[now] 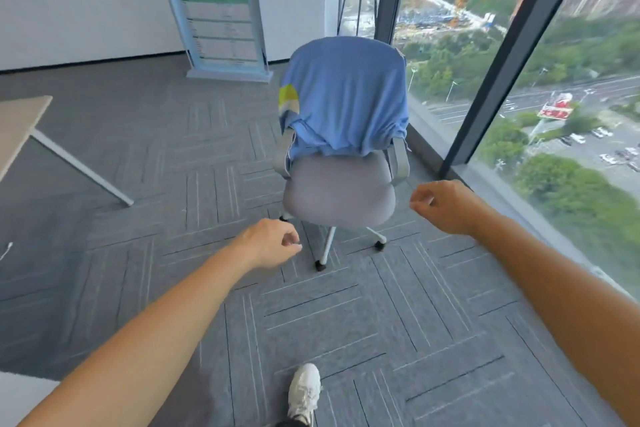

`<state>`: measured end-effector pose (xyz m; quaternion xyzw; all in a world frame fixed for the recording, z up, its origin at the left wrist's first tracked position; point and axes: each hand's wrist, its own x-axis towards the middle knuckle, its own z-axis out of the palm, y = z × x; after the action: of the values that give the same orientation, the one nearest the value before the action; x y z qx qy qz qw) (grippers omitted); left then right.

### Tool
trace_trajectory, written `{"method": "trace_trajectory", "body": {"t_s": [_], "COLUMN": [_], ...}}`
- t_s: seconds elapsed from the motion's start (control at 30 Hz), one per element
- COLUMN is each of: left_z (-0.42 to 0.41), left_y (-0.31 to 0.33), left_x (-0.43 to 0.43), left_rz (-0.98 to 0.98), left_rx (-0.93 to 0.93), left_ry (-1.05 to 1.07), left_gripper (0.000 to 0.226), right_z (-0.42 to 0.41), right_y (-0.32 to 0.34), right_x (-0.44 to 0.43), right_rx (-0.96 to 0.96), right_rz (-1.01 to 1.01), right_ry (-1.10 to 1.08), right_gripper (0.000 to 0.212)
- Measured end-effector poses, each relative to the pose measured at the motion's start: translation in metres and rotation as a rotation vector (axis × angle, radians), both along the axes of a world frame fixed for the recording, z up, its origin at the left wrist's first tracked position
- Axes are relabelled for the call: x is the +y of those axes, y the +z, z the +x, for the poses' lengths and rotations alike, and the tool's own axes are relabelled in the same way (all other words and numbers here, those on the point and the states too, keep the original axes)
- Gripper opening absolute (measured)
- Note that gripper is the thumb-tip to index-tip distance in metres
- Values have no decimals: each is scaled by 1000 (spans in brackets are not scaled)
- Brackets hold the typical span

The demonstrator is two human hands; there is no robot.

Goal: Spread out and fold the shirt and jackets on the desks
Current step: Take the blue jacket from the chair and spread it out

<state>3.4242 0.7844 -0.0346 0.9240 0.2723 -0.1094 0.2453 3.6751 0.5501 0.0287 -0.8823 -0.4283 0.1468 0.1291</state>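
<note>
**The shirt [346, 97] hangs on the chair [339, 191]**

Draped down the backrest, it lies straight ahead. The left hand [268, 243] and right hand [443, 206] reach toward it, fingers loosely curled, holding nothing; the right is nearer. A desk [17, 125] stands well apart, left.

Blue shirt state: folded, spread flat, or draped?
Draped, not folded. The blue shirt is pulled over the backrest of the chair, with its hem bunched just above the seat.

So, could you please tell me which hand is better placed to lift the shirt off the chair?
Probably the right hand: it hovers beside the seat, nearer the shirt; the left hand is lower, by the wheels.
</note>
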Motion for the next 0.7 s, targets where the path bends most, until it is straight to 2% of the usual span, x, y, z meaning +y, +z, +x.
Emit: {"method": "trace_trajectory", "body": {"t_s": [0.17,0.3,0.47,0.7], "left_z": [133,240,369,562], "left_y": [5,13,8,-6], "left_x": [43,54,46,24], "left_rz": [-60,-58,-10,3], "left_rx": [-78,-90,-30,40], "left_ry": [-130,-260,-412,-452], "left_gripper": [21,23,23,22], "right_z": [79,143,239,407], "right_y": [12,18,-2,-27], "right_x": [12,6,-16,-41], "right_rx": [-27,-27,-12,88], "right_rz": [-65,-33,-12,64], "right_ry": [-146,-280,-423,-494], "right_gripper": [15,12,19,18]}}
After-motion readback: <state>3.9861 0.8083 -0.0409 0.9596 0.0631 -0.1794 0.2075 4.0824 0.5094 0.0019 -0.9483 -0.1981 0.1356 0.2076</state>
